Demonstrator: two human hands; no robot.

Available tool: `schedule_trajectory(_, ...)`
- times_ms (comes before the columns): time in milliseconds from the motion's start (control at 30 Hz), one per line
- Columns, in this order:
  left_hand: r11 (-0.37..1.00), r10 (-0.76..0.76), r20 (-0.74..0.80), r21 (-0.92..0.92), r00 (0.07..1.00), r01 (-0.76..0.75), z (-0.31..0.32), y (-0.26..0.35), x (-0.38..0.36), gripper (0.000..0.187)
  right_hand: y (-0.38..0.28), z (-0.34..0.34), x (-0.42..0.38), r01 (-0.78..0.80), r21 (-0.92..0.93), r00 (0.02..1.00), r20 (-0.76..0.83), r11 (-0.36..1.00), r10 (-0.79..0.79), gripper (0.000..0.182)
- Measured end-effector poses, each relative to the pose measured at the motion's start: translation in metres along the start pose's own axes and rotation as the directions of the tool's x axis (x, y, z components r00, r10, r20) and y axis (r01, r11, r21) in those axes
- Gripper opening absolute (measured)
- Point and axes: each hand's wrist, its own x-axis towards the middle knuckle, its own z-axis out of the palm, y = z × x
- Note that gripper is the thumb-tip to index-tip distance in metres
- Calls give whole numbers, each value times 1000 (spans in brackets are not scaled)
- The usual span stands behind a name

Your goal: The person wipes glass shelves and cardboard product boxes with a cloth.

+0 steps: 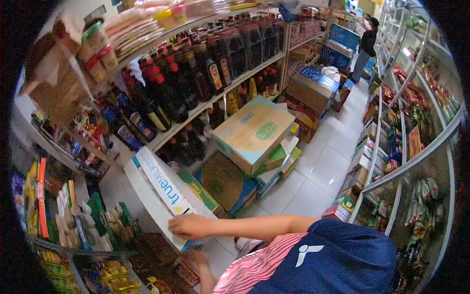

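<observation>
A white carton (166, 191) with "trueMILK" in blue print stands tilted at the lower middle. My right hand (191, 226) reaches across from the right, its fingers curled over the carton's near end. Just below, my left hand (198, 257) is close to the carton's lower edge. It is blurred, and its fingers are mostly hidden. A brown carton (223, 181) and a green-and-yellow carton (198, 191) lie right behind the white one.
A closed tan carton (254, 130) tops a stack beside the bottle shelf (215, 100). More boxes (313, 88) line the tiled aisle (318, 161), where a person (366, 49) stands far back. Glass-fronted shelves (416, 171) run along the right. Packaged goods (73, 215) fill racks at lower left.
</observation>
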Motion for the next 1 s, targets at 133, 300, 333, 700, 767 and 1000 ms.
schedule_trajectory(133,994,-112,-37,7,993,112,-4,-18,-42,37,-11,12,-41,114,159,992,-79,981,-102,18)
schedule_trajectory(300,984,-179,174,43,968,174,56,-19,-90,36,-15,-19,-122,-98,300,988,141,949,58,28)
schedule_trajectory(333,984,-179,244,52,953,171,74,-17,-98,36,-13,-27,-141,-102,292,989,131,951,66,28)
schedule_trajectory(700,872,-487,867,490,108,-8,329,59,-292,33,1,-119,-407,-540,294,448,-692,789,565,57)
schedule_trajectory(767,805,-568,821,542,-50,-242,358,68,-326,33,-41,-139,-455,-481,603,54,-704,636,708,51)
schedule_trajectory(1000,795,-598,-388,-178,-701,-579,406,72,-422,36,-129,-98,-597,-332,715,-739,-603,615,301,41)
